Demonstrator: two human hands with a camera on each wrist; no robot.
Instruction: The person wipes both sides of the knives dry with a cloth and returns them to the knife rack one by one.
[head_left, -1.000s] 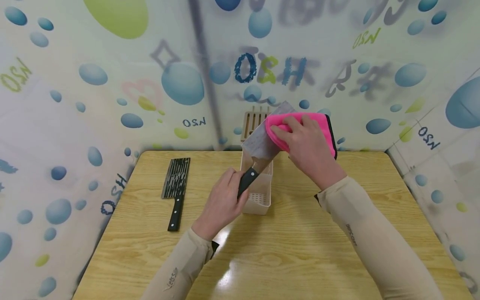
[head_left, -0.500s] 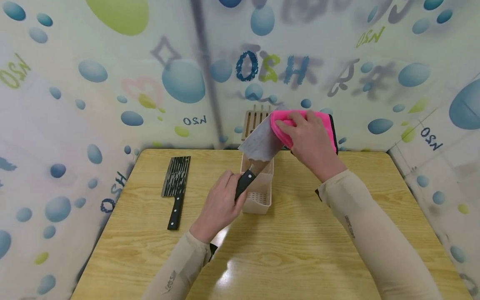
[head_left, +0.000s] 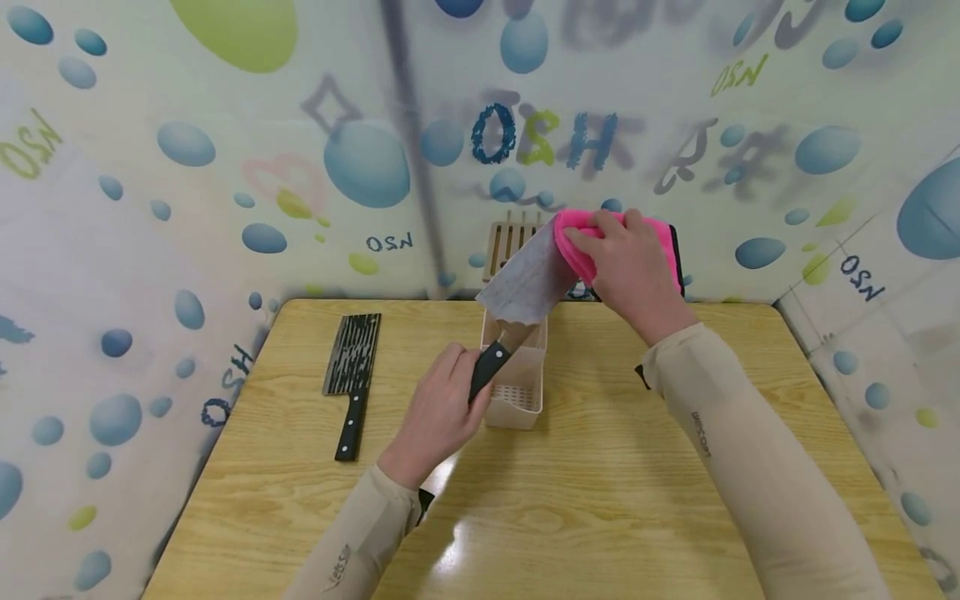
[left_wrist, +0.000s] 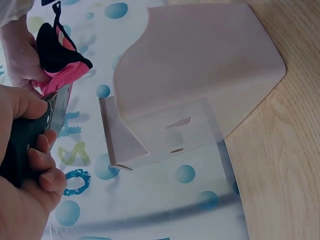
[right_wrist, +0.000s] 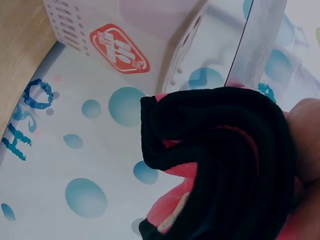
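Observation:
My left hand (head_left: 438,408) grips the black riveted handle of a cleaver (head_left: 525,279), its broad grey blade raised and slanting up to the right. In the left wrist view the fingers (left_wrist: 42,160) curl round that handle. With my right hand (head_left: 626,267) I hold a folded pink cloth (head_left: 577,242) with black edging against the far end of the blade, covering that corner. The right wrist view shows the cloth's folded black edge (right_wrist: 235,115) with the blade (right_wrist: 255,45) beyond it. Beneath the cleaver stands a pale knife holder (head_left: 517,400), partly hidden by the blade.
A second cleaver (head_left: 352,358), its blade streaked black and silver, lies on the wooden table (head_left: 600,500) at the left. The holder's slotted top (head_left: 510,246) rises near the patterned wall (head_left: 450,83) at the back. A red label (right_wrist: 120,49) marks the holder's side.
My right hand and the cloth have slid slightly up and right along the blade, after the cleaver tilted a little. The left hand has shifted slightly left. The cleaver on the table stays put.

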